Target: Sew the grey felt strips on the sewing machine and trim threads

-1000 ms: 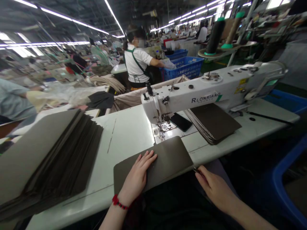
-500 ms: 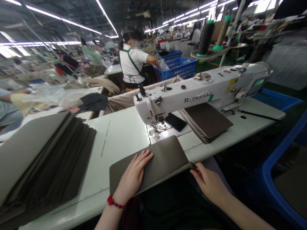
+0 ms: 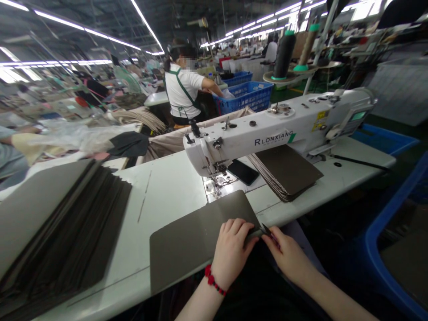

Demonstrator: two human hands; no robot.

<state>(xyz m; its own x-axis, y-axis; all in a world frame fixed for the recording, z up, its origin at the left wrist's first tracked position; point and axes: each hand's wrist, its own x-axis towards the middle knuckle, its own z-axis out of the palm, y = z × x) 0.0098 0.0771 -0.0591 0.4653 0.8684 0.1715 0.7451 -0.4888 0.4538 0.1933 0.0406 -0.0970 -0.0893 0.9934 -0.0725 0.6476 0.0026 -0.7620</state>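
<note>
A flat dark olive panel (image 3: pixel 187 236) with rounded corners lies at the table's front edge, just in front of the sewing machine's needle area. My left hand (image 3: pixel 234 245), with a red and black bracelet at the wrist, pinches the panel's near edge close to its right corner, fingers on top and thumb low. Right beside it, my right hand (image 3: pixel 284 252) is closed around a small dark pointed tool that looks like thread snips (image 3: pixel 265 229). Its tip is at the panel's right corner. Most of the tool is hidden by my fingers.
Behind the panel stands a white sewing machine (image 3: pixel 267 133). A phone (image 3: pixel 243 171) and a stack of dark panels (image 3: pixel 289 169) lie by its arm. A tall panel pile (image 3: pixel 70 223) fills the left. A blue bin (image 3: pixel 374 240) is at right; a co-worker (image 3: pixel 183 89) stands beyond.
My left hand has moved right along the panel, from lying flat on its middle to pinching the edge near the right corner. My right hand stays by that corner with the tool.
</note>
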